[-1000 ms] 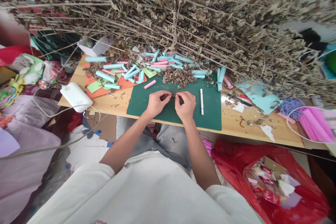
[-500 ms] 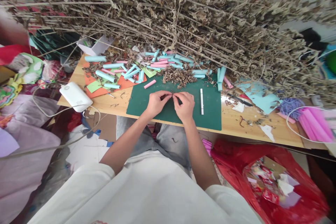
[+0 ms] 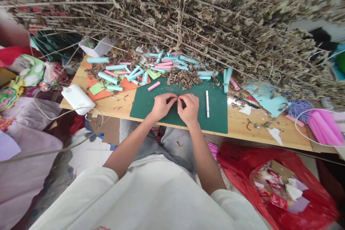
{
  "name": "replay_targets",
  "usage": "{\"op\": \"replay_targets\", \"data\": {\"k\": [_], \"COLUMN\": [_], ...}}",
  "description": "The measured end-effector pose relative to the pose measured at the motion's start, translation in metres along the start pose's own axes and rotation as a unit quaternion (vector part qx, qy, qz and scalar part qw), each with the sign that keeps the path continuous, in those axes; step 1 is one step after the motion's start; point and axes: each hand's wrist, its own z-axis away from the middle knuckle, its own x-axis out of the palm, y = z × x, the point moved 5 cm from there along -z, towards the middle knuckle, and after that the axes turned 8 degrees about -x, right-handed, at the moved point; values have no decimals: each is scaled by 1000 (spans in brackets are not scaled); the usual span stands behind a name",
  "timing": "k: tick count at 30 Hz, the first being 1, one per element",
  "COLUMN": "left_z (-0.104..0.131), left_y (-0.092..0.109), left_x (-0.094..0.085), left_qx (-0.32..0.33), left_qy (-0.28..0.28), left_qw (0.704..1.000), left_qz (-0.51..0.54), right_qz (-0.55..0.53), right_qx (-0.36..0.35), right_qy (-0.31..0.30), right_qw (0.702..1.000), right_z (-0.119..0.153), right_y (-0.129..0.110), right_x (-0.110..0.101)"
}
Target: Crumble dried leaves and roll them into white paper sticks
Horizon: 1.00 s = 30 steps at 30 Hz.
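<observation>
My left hand (image 3: pixel 162 105) and my right hand (image 3: pixel 188 107) meet fingertip to fingertip above the green cutting mat (image 3: pixel 215 118). Both are closed in a pinch. Whatever sits between the fingertips is tiny and dark, too small to make out. Just beyond them lies a heap of crumbled dried leaves (image 3: pixel 184 78). To the left of that heap is a short pink paper roll (image 3: pixel 153 86), and a white marker-like stick (image 3: pixel 207 104) rests on the mat right of my right hand.
Dried stalks (image 3: pixel 151 18) spread across the back. Blue paper rolls (image 3: pixel 110 78) and pink ones crowd the table behind the mat. A white power bank (image 3: pixel 78 99) with a cable lies at the left edge. A red plastic bag (image 3: pixel 242 165) of scraps stands below right.
My hands stay almost in the same place, with only a slight shift of the fingers. Nothing on the table has visibly moved.
</observation>
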Motion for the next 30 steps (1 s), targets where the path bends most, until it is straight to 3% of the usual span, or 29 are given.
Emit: {"op": "replay_targets", "data": {"k": [4, 11, 18, 27, 30], "left_z": [0, -2, -2, 0, 0], "left_y": [-1, 0, -7, -3, -4], "left_x": [-2, -4, 0, 0, -1], "left_qx": [7, 39, -21, -9, -15], "left_qy": [19, 28, 13, 4, 13], "left_qw": [1000, 999, 998, 999, 999], "left_qz": [9, 18, 50, 44, 39], "right_qz": [10, 20, -10, 14, 26], "right_qx": [31, 59, 29, 8, 30], "right_qy": [21, 1, -14, -19, -2], "right_qw": [999, 998, 999, 1000, 999], "right_z": [0, 2, 3, 1, 1], "right_y": [4, 10, 9, 3, 6], "right_x": [-4, 2, 7, 5, 2]}}
